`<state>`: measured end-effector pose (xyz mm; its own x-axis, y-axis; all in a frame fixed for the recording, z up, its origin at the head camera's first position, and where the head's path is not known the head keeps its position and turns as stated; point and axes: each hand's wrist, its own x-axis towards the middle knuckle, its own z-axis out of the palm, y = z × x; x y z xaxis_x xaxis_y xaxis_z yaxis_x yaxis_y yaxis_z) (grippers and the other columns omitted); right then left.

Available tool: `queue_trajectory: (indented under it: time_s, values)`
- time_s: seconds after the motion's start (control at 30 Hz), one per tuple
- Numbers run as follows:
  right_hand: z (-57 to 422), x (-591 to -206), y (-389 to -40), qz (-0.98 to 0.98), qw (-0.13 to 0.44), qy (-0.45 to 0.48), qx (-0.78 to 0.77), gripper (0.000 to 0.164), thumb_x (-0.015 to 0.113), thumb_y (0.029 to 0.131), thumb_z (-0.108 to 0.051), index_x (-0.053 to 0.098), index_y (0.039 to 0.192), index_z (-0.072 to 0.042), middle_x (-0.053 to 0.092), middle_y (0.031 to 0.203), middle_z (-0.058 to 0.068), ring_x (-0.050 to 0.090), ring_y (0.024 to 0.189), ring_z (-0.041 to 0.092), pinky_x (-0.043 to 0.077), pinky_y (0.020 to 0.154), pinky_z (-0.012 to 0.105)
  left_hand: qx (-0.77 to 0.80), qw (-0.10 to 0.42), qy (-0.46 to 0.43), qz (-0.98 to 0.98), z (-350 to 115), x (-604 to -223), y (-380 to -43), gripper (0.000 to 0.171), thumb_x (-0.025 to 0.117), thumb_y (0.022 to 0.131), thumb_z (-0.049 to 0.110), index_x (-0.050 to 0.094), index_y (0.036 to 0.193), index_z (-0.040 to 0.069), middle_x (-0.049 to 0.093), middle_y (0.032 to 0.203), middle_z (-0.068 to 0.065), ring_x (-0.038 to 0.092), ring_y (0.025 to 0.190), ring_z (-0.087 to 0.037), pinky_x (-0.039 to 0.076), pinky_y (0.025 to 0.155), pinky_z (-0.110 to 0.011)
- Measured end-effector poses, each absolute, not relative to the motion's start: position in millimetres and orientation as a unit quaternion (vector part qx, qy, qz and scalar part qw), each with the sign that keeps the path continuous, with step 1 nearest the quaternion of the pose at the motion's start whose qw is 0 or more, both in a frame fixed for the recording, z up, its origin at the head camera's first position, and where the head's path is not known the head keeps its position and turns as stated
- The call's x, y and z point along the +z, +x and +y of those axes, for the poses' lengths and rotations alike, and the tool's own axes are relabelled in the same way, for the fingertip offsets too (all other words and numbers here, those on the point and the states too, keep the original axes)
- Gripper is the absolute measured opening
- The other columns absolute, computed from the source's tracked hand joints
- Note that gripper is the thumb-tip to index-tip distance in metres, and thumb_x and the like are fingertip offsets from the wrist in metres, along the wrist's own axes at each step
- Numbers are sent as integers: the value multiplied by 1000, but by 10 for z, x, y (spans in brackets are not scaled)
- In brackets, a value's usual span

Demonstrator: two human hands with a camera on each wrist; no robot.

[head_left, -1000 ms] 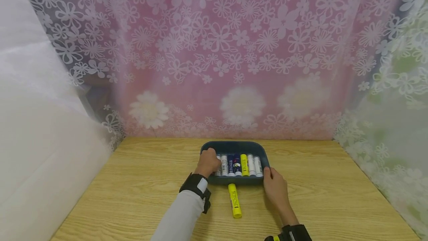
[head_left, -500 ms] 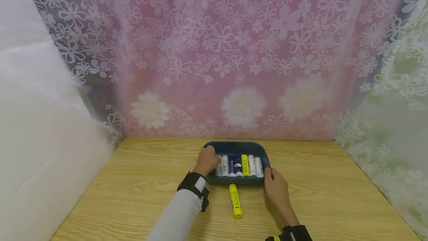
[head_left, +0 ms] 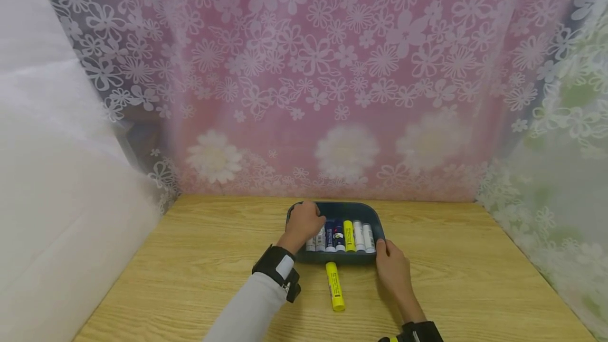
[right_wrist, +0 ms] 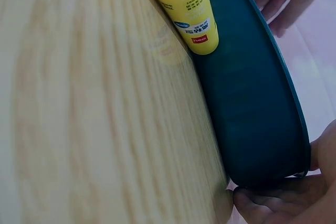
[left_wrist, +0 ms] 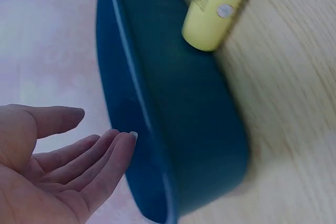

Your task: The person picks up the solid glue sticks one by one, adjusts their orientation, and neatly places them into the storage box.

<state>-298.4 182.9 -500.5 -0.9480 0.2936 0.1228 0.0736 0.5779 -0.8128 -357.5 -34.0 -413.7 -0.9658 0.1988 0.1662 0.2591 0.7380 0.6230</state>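
A dark blue-green tray point(head_left: 339, 259) stands on the table, with a row of glue sticks point(head_left: 349, 235) in it: white, dark blue and yellow. My left hand point(head_left: 304, 223) is above the tray's left end, covering part of the row. In the left wrist view its fingers point(left_wrist: 105, 174) are loosely bent and the thumb stands apart, with nothing between them. My right hand point(head_left: 393, 268) grips the tray's right end, thumb at the rim and fingers beneath the corner in the right wrist view. One yellow glue stick point(head_left: 334, 286) lies outside, just in front of the tray.
The wooden table point(head_left: 204, 257) reaches back to a pink flowered curtain point(head_left: 328, 67). A white sheet point(head_left: 57, 183) hangs along the left side, and a pale flowered one point(head_left: 565, 194) along the right.
My left hand has lifted a little from the tray's left end and shifted right over the row. The right hand keeps its hold, and the loose yellow glue stick has not moved.
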Motion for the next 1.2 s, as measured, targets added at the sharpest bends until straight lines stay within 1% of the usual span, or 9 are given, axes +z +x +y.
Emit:
queue_trajectory:
  time_s: [0.1, 0.17, 0.3, 0.4, 0.7, 0.87, 1.03, 1.13, 1.2]
  values:
    - [1832, -5005, -2981, -878, 125, -101, 450, 49, 34, 110, -30, 61, 132, 4, 64, 129, 28, 62, 118, 44, 49, 97, 59, -372, 25, -130, -919, -306, -4083, -3545, 52, 65, 97, 13, 38, 52, 15, 25, 47, 6, 21, 39, -9, 18, 42, -23]
    - [1832, -5005, -2981, -878, 128, -102, 450, 48, 35, 110, -29, 62, 131, 4, 65, 128, 28, 62, 117, 44, 50, 96, 59, -380, 20, -133, -915, -290, -4051, -3523, 40, 66, 97, 15, 53, 60, 12, 36, 52, 5, 32, 43, -10, 25, 44, -23]
    - [1827, -5011, -2987, -880, 133, -105, 444, 44, 37, 109, -28, 66, 123, 2, 69, 114, 23, 63, 98, 34, 52, 82, 48, -386, 8, -134, -913, -274, -4001, -3457, 16, 68, 97, 18, 73, 90, 5, 61, 68, -1, 53, 56, -14, 42, 52, -26]
    - [1827, -5011, -2988, -880, 133, -108, 443, 43, 38, 109, -28, 68, 119, 1, 68, 105, 18, 58, 89, 28, 48, 74, 40, -382, -12, -140, -913, -254, -3975, -3387, 17, 68, 97, 20, 74, 97, 4, 68, 77, -4, 59, 61, -15, 46, 54, -27]
    - [1846, -5027, -2999, -880, 129, -105, 445, 45, 37, 109, -31, 68, 121, 0, 67, 106, 17, 57, 91, 28, 48, 76, 40, -383, -89, -177, -902, -190, -4037, -3141, 18, 70, 95, 13, 72, 80, 3, 63, 64, -2, 60, 54, -14, 53, 51, -25]
    - [1857, -5035, -3007, -881, 133, -108, 441, 43, 38, 109, -30, 68, 118, -1, 66, 105, 17, 57, 91, 29, 47, 77, 41, -376, -105, -187, -902, -151, -4091, -3066, 24, 71, 94, 15, 69, 71, 7, 62, 62, 0, 56, 52, -11, 45, 47, -21]
    - [1853, -5032, -3001, -881, 132, -106, 442, 44, 37, 109, -30, 67, 121, 0, 68, 110, 19, 60, 96, 31, 50, 81, 45, -327, -94, -196, -920, -127, -4170, -3043, 42, 72, 94, 20, 55, 56, 13, 40, 50, 7, 39, 45, -8, 28, 44, -20]
    - [1847, -5031, -3000, -879, 128, -105, 446, 45, 37, 109, -31, 66, 123, 0, 68, 113, 21, 61, 99, 32, 51, 84, 49, -305, -91, -196, -928, -145, -4226, -3012, 45, 72, 94, 21, 53, 54, 13, 35, 51, 7, 35, 46, -8, 25, 45, -21]
    - [1843, -5030, -3002, -878, 128, -103, 450, 45, 37, 109, -30, 66, 125, 1, 68, 116, 22, 62, 102, 34, 51, 87, 52, -291, -92, -192, -933, -160, -4257, -2982, 41, 72, 94, 21, 59, 57, 10, 40, 51, 6, 40, 46, -9, 30, 44, -21]
